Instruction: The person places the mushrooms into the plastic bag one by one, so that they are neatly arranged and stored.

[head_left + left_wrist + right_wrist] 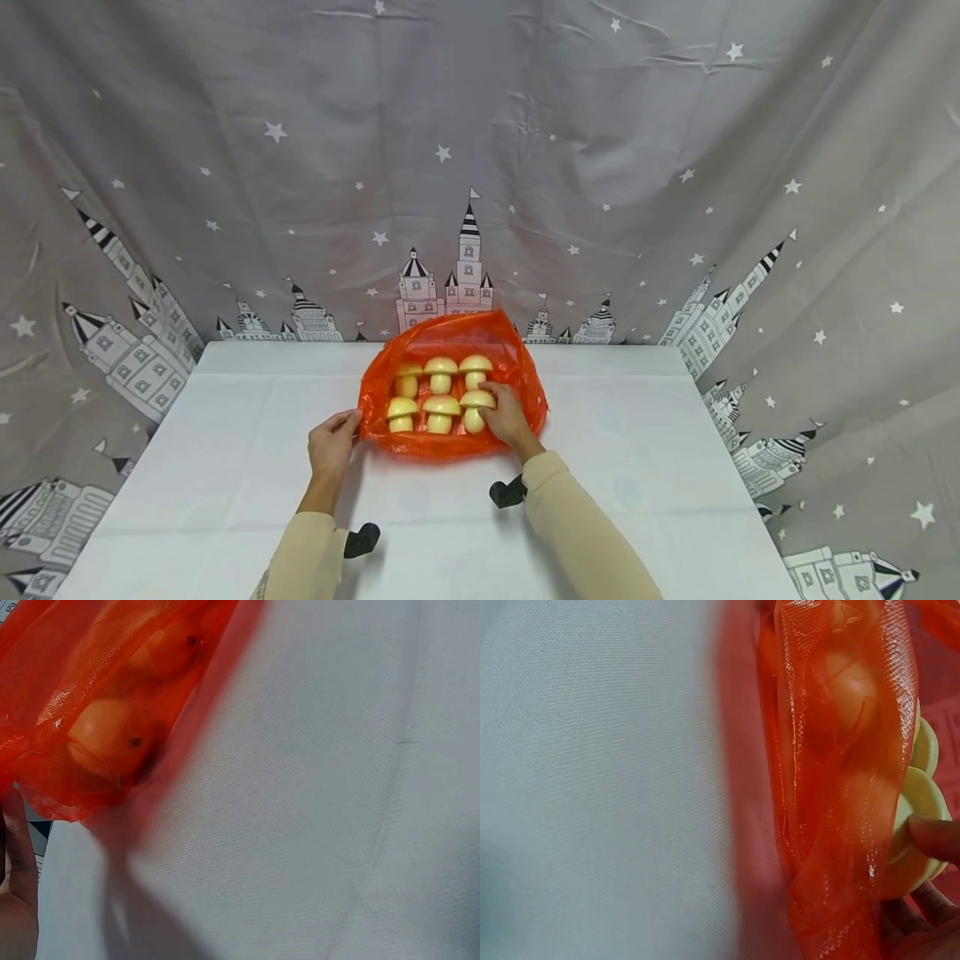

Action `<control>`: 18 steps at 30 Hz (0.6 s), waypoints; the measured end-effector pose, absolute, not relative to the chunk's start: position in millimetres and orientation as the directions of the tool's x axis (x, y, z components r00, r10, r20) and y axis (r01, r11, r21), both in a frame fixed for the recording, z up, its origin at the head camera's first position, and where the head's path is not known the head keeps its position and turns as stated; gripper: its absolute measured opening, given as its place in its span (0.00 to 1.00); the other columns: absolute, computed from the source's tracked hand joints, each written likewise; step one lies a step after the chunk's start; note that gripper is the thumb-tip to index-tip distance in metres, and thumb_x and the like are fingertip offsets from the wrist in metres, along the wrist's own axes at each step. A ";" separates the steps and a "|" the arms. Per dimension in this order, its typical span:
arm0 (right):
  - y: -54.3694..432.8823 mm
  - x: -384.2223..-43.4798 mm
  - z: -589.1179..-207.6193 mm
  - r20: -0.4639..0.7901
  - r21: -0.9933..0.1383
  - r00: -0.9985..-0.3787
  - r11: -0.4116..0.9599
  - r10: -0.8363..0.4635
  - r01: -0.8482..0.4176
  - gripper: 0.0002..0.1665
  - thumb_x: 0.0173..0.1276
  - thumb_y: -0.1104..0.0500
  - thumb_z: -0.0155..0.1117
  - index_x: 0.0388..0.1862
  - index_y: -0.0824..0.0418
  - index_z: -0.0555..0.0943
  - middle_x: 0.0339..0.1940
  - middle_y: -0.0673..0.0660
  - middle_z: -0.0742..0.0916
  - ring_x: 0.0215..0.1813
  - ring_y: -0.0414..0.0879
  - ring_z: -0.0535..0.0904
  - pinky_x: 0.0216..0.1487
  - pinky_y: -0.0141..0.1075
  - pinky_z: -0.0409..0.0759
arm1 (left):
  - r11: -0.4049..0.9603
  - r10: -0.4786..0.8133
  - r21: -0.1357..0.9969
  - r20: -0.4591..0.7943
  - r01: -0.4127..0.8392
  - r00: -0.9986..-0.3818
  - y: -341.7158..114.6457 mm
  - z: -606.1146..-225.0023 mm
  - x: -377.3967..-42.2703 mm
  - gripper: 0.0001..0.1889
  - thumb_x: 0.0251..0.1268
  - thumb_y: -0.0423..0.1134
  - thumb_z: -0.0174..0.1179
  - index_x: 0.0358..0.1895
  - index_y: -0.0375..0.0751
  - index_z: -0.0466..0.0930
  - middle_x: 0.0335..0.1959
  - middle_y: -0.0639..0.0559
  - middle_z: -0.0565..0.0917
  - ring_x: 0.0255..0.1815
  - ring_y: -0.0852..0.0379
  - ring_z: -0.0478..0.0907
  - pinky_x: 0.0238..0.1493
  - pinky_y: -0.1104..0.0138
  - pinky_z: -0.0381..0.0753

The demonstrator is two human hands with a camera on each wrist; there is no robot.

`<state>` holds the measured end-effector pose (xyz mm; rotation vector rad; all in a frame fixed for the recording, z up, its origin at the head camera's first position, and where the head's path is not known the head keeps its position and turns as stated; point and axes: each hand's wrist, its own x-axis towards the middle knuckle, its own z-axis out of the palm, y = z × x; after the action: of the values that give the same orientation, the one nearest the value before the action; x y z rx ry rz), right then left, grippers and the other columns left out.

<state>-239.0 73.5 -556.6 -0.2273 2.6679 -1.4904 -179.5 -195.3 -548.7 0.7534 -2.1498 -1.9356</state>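
Note:
Several pale yellow mushroom-shaped pieces (441, 406) lie in two rows of three in an open red plastic bag (450, 450). My left hand (332, 442) pinches the bag's left edge. At the front right of the group, my right hand (508, 415) grips one mushroom-shaped piece (474, 410) by its cap, inside the bag. In the right wrist view the thumb presses on that piece (911, 881), with fingers beneath it partly behind the red film. The left wrist view shows dark spots on the round ends of pieces (112, 739) through the bag.
The bag stands on a white-covered table (637, 467), near its back edge. Behind and on both sides hangs a grey curtain (480, 100) printed with castles and stars. Dark wrist mounts (362, 541) stick out from both beige sleeves.

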 end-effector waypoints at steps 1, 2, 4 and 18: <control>73.5 -238.7 -556.2 -0.004 -0.852 -0.986 0.517 -0.166 -0.084 0.25 0.62 0.71 0.61 0.60 0.69 0.74 0.59 0.67 0.75 0.62 0.61 0.69 0.67 0.53 0.67 | 0.043 -0.457 0.964 -0.214 -0.262 -0.863 -195.5 -548.4 -179.3 0.18 0.70 0.39 0.57 0.51 0.25 0.79 0.38 0.46 0.83 0.29 0.72 0.76 0.32 0.79 0.79; 73.4 -238.5 -555.9 -0.016 -0.853 -0.986 0.518 -0.165 -0.073 0.26 0.63 0.71 0.61 0.61 0.68 0.73 0.59 0.67 0.75 0.62 0.61 0.69 0.66 0.53 0.67 | 0.043 -0.455 0.964 -0.214 -0.261 -0.865 -195.7 -547.9 -179.0 0.18 0.70 0.39 0.57 0.51 0.25 0.79 0.38 0.46 0.83 0.29 0.72 0.76 0.32 0.79 0.79; 73.1 -237.9 -554.3 -0.044 -0.855 -0.986 0.516 -0.162 -0.047 0.27 0.64 0.69 0.62 0.63 0.67 0.72 0.60 0.66 0.74 0.62 0.60 0.69 0.66 0.52 0.67 | 0.042 -0.448 0.964 -0.215 -0.261 -0.868 -196.3 -547.1 -178.0 0.19 0.70 0.40 0.57 0.52 0.25 0.79 0.37 0.48 0.83 0.28 0.71 0.76 0.32 0.79 0.79; 75.7 -230.4 -537.9 -0.005 -0.880 -0.990 0.471 -0.140 -0.062 0.30 0.61 0.67 0.67 0.63 0.67 0.72 0.64 0.67 0.72 0.67 0.62 0.66 0.68 0.54 0.64 | 0.058 -0.343 0.959 -0.241 -0.277 -0.908 -203.4 -538.7 -176.2 0.23 0.72 0.45 0.55 0.56 0.25 0.75 0.36 0.56 0.83 0.30 0.70 0.78 0.35 0.75 0.81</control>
<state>-230.4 75.7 -537.9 -0.1807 2.6290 -1.5670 -176.2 -203.4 -538.7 0.6587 -2.2478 -2.0173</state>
